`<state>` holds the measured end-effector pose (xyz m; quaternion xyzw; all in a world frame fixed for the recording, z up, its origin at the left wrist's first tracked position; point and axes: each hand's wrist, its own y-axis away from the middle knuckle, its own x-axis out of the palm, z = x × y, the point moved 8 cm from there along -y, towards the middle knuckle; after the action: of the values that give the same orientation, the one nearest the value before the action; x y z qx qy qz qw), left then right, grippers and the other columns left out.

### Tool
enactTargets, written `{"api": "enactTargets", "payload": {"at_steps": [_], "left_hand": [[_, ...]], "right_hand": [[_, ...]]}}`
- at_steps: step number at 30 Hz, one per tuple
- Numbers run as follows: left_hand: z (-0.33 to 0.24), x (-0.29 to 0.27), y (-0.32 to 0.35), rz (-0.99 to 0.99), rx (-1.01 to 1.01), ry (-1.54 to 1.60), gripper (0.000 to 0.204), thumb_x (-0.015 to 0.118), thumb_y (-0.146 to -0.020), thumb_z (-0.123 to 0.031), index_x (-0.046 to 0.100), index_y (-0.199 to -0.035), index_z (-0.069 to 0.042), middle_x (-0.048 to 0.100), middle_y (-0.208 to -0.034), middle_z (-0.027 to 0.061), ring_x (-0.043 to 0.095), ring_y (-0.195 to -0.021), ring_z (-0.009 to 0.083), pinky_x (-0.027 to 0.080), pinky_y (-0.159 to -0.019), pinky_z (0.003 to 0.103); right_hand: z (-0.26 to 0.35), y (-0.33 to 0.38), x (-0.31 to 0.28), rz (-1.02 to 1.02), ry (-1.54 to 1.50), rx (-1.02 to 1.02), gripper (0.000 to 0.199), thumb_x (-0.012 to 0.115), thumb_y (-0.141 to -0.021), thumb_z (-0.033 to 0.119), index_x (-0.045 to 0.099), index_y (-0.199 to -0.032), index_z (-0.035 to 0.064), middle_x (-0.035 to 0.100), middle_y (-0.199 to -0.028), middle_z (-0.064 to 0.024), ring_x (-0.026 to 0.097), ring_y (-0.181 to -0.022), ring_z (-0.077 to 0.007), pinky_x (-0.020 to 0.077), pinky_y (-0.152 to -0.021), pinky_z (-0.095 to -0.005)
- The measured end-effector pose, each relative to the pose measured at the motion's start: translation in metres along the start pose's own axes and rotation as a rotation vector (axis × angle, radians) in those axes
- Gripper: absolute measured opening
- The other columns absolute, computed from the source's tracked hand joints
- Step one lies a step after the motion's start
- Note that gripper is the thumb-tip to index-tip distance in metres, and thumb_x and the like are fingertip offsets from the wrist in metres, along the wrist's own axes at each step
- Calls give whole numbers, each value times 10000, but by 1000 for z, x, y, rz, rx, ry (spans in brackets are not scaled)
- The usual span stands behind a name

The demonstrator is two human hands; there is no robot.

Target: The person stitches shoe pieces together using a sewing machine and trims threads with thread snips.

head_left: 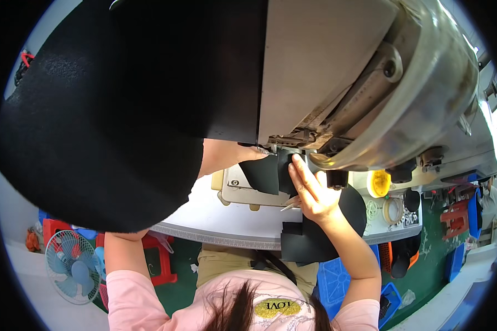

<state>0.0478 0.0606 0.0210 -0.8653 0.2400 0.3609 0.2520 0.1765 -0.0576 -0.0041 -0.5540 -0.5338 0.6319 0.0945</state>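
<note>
**Both hands at the needle, black piece between them**

You had the black piece (pixel 266 175) lying flat under the sewing head (pixel 364 83), right by the needle foot (pixel 268 150). Its long side ran from the needle down toward your body.

Your right hand (pixel 313 193) lay flat on the right edge of the piece, fingers stretched out and pressing it down, not gripping. Something thin and light poked out under that hand; you could not tell what it was. Your left hand (pixel 232 156) came in from the left and touched the piece just at the needle foot. A big black cloth (pixel 99 110) covered most of that arm, so it was hard to tell if the fingers pinched the piece or only pushed on it.

Both hands were about as close to the needle; the left fingertips were nearest.

The piece rested on a beige plate (pixel 243 193) set in a white table (pixel 204 218). More black pieces (pixel 309 240) hung over the table edge near your lap.

Below were a green floor (pixel 431 276), a small fan (pixel 72 265), a red stool (pixel 160 259) and blue crates (pixel 337 281).
</note>
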Motion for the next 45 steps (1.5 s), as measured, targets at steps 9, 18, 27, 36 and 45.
{"api": "enactTargets", "payload": {"at_steps": [9, 18, 27, 36, 45], "left_hand": [[4, 5, -6, 41, -27, 81, 269, 720, -727, -207, 639, -910, -28, 654, -816, 91, 602, -725, 195, 478, -677, 280], [5, 6, -7, 58, -40, 128, 239, 712, -730, -174, 635, -895, -19, 649, -801, 90, 598, -715, 192, 476, -665, 278], [9, 9, -9, 73, -42, 168, 210, 705, -733, -141, 631, -879, -10, 645, -787, 89, 593, -705, 190, 474, -654, 276], [8, 0, -10, 46, -63, 105, 224, 706, -726, -129, 629, -900, -10, 644, -805, 95, 594, -723, 200, 473, -670, 287], [13, 6, 0, 3, 22, -18, 285, 719, -710, -142, 625, -952, -24, 640, -879, 110, 599, -809, 239, 464, -737, 316]], "right_hand": [[-2, -3, -3, -18, -85, 58, 489, 561, -548, 42, 632, -1029, -12, 601, -1137, -125, 438, -531, -175, 404, -583, -294], [-3, -8, 0, 44, -60, 61, 477, 613, -577, 100, 641, -1048, 30, 633, -992, -74, 609, -754, -205, 487, -598, -274], [-5, -4, 0, -28, -138, 61, 483, 568, -570, 38, 628, -1049, 5, 598, -1150, -105, 443, -548, -175, 400, -564, -282], [-3, -16, -4, 46, -147, 40, 524, 597, -546, 54, 624, -1067, 11, 620, -1054, -135, 630, -868, -246, 514, -695, -307], [-7, -6, -1, 165, -216, 119, 586, 640, -481, 45, 617, -1065, 10, 603, -1097, -149, 628, -864, -243, 520, -662, -305]]}}
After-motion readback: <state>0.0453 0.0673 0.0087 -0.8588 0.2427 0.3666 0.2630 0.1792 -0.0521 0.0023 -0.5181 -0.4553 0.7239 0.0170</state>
